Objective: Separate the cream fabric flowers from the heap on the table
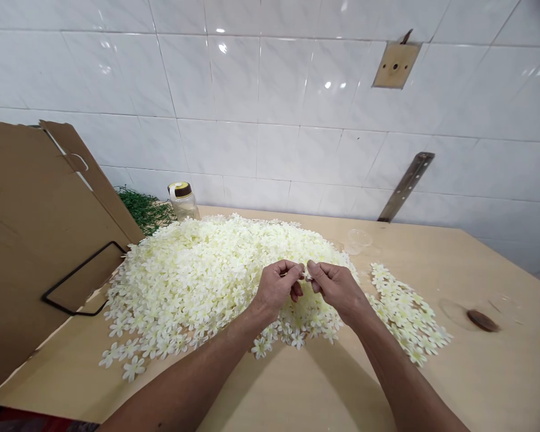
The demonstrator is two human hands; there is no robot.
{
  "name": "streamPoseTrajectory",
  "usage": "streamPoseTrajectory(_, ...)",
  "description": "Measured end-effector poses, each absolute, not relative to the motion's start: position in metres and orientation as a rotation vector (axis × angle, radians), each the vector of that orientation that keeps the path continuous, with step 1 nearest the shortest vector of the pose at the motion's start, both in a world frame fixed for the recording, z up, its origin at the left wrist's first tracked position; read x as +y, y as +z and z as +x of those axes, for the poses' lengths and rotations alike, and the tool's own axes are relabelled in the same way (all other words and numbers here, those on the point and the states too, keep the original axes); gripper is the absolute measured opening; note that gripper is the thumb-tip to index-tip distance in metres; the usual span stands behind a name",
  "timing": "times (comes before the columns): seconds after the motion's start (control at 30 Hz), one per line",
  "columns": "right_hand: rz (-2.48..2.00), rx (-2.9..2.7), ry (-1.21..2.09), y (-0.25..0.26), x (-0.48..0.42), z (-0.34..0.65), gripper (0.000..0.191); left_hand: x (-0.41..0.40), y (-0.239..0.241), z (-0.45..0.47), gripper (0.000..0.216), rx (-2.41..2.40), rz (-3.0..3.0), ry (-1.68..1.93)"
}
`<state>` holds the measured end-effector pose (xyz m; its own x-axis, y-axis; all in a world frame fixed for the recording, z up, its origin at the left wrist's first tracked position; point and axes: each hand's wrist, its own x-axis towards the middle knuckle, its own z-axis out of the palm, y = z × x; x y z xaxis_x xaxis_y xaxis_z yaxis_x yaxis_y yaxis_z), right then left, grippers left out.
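Observation:
A big heap of cream-white fabric flower petals (198, 276) covers the middle of a light wooden table (499, 372). Above its front right slope my left hand (276, 287) and my right hand (335, 288) meet fingertip to fingertip. Both are closed in a pinch on one small white petal piece held between them, mostly hidden by the fingers. A smaller flat spread of petals (405, 312) lies on the table just right of my right hand.
An open cardboard box (36, 240) with a black wire handle stands at the left. Behind the heap are green plastic stems (146, 210) and a clear jar (183, 201). A small clear cup (357, 240) sits behind the spread of petals. A white tiled wall rises behind the table.

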<state>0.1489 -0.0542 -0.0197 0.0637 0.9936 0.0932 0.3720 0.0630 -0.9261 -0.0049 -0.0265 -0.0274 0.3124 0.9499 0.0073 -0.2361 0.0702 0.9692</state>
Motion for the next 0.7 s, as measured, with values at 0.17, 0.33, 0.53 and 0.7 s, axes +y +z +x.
streamPoseTrajectory(0.17, -1.508, -1.435, 0.833, -0.017, -0.055, 0.148, 0.058, -0.029, -0.024, -0.005, 0.034, 0.791, 1.118, 1.015)
streamPoseTrajectory(0.33, -1.548, -1.438, 0.791, -0.016, -0.057, 0.146, 0.060, -0.029, -0.023, -0.006, 0.032, 0.805, 1.129, 0.994)
streamPoseTrajectory(0.53, -1.502, -1.453, 0.673, -0.011, -0.057, 0.152, 0.051, -0.023, -0.028, -0.009, 0.035, 0.786, 0.942, 0.966)
streamPoseTrajectory(0.7, -1.441, -1.487, 0.578, -0.007, -0.058, 0.155, 0.036, -0.020, -0.031, -0.009, 0.036, 0.777, 0.900, 0.962)
